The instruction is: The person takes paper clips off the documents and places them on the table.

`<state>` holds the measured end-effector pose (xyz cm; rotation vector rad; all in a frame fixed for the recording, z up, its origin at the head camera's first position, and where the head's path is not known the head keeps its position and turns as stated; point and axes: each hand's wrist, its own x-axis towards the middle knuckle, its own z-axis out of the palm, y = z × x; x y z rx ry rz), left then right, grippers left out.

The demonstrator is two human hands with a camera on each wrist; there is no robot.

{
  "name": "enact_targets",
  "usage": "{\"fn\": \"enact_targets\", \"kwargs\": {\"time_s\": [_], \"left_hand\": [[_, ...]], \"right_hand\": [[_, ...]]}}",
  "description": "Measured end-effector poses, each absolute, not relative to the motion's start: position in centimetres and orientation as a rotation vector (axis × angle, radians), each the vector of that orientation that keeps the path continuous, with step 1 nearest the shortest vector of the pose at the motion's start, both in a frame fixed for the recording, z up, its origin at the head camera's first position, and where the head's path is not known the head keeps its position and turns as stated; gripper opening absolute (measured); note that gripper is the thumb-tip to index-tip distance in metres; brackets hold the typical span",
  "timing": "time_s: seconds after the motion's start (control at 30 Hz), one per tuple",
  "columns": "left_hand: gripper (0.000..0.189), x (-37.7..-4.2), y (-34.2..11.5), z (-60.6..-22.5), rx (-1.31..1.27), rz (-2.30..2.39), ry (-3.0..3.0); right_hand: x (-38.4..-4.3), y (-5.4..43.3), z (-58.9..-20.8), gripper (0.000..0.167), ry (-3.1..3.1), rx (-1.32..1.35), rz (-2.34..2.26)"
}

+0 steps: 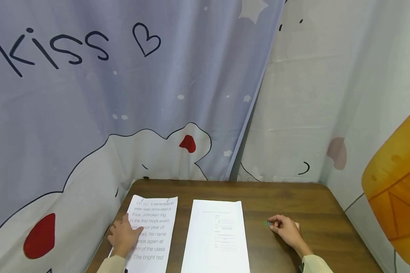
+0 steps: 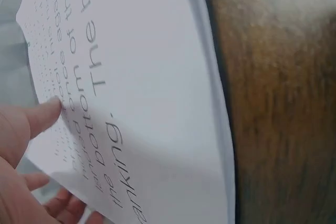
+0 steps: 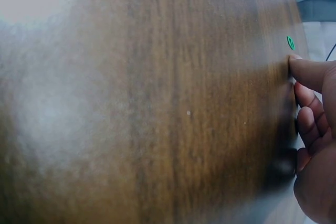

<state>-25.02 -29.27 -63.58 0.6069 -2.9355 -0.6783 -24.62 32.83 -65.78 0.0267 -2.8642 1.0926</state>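
My left hand point(image 1: 123, 235) rests over the left edge of a stack of printed sheets point(image 1: 150, 242). In the left wrist view its thumb point(image 2: 44, 116) lies on the page, while the other fingers are beside the edge, some tips partly hidden. To the right, the thumb and index finger of my right hand point(image 1: 287, 229) come together at the tabletop around a small blue paper clip point(image 1: 269, 223), mostly covered by the fingertips. Just beyond them lies a green paper clip point(image 3: 290, 42), flat on the wood. The right wrist view hides the blue one.
Between the hands lies a white sheet point(image 1: 205, 235) with small print. Everything is on a brown wooden table point(image 1: 294, 197). A printed curtain point(image 1: 191, 94) hangs behind the table's far edge, and pale cloth with an orange shape point(image 1: 396, 182) hangs at the right.
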Motion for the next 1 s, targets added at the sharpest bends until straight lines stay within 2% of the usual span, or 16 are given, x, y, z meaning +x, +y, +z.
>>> {"fn": "enact_targets", "kwargs": {"time_s": [0.13,0.47,0.73,1.0], "left_hand": [[0.095,-24.9,-29.4,-63.3,0.567,-0.756,-2.891],[0.074,-24.7,-30.6,-62.8,0.382,-0.740,-2.977],[0.084,-24.5,-32.1,-62.0,0.269,-0.764,-2.985],[0.082,-23.9,-32.4,-61.7,0.285,-0.951,-2.901]], "right_hand": [[-24.6,32.9,-65.8,0.021,-2.861,0.028,1.092],[-24.3,32.7,-65.6,0.020,-2.832,0.052,1.101],[-24.2,32.8,-65.9,0.021,-2.837,0.056,1.099],[-24.4,32.7,-65.8,0.021,-2.832,0.057,1.094]]}}
